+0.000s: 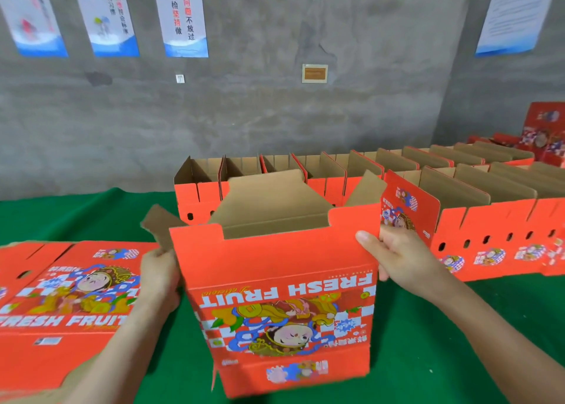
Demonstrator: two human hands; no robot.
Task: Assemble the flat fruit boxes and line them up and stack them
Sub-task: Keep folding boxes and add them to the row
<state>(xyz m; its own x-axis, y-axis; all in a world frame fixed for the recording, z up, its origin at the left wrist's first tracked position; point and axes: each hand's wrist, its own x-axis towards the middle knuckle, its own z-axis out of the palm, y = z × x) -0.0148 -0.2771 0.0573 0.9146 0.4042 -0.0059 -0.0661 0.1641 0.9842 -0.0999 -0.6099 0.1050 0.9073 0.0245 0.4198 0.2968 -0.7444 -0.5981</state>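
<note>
Fruit box (275,281): opened out to a sleeve, print upside down toward the wearer, tilted over the green desk (76,217); whether its lower edge rests on the desk cannot be told. Top flaps loose, splayed left and right. Left hand (160,278) is clamped on the box's left edge, fingers curled round it. Right hand (394,256) pinches the upper right corner, thumb on the red face, fingers behind. Left of the box: flat stack (61,312) of unfolded boxes lying on the desk. Behind the box: back row (201,195) of assembled boxes, open tops up. Right of the box: near row (495,235), close by the right hand. Risks, as judged: the sleeve is held only at its two sides, so uneven pressure could skew it or fold it flat again. The splayed flaps could catch on the back row when the box is pushed in, shifting boxes out of line. No locked panel is visible, so setting it down now may leave it unsquare.
</note>
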